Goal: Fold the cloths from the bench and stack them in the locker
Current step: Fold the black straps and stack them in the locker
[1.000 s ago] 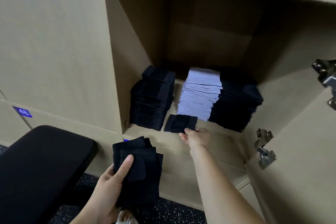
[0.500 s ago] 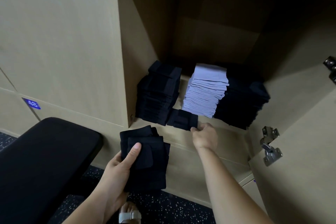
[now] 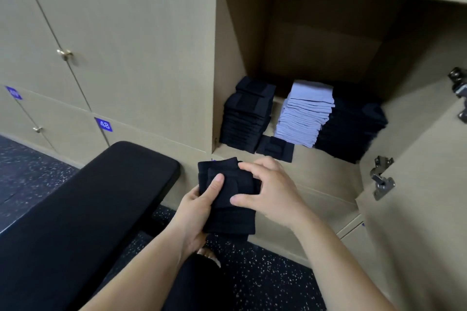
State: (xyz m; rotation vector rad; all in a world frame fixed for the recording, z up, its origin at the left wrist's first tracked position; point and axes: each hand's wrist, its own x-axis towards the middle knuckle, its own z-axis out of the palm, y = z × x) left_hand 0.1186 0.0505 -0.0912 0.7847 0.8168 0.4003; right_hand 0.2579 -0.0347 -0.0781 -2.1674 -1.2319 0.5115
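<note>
1. Holding one bundle of dark folded cloths [image 3: 231,212] at mid-frame, a person faces one open locker [image 3: 316,33]. The left hand [image 3: 199,203] grasps the bundle from 8 o'clock with its thumb pressed on top, and the right hand [image 3: 274,192] curls its fingers over the bundle's 3 o'clock edge.
2. Three stacks stand on the locker floor at 1 o'clock: a left dark stack [image 3: 247,118], a pale stack [image 3: 305,113] in the middle, and a right dark stack [image 3: 351,129] touching the pale one.
3. One single dark cloth [image 3: 275,148] lies at the shelf's front lip, just beside the left dark stack.
4. One black padded bench [image 3: 88,209] fills 8 o'clock.
5. Two metal hinges [image 3: 381,179] show on the open door at 3 o'clock, the upper one cut off by the frame edge.
6. Three blue number tags [image 3: 104,124] mark the closed doors. Only "48" is readable.
7. The left hand's fingers are hidden under the bundle. The cloths in it cannot be counted, and the right dark stack blurs into shadow.
</note>
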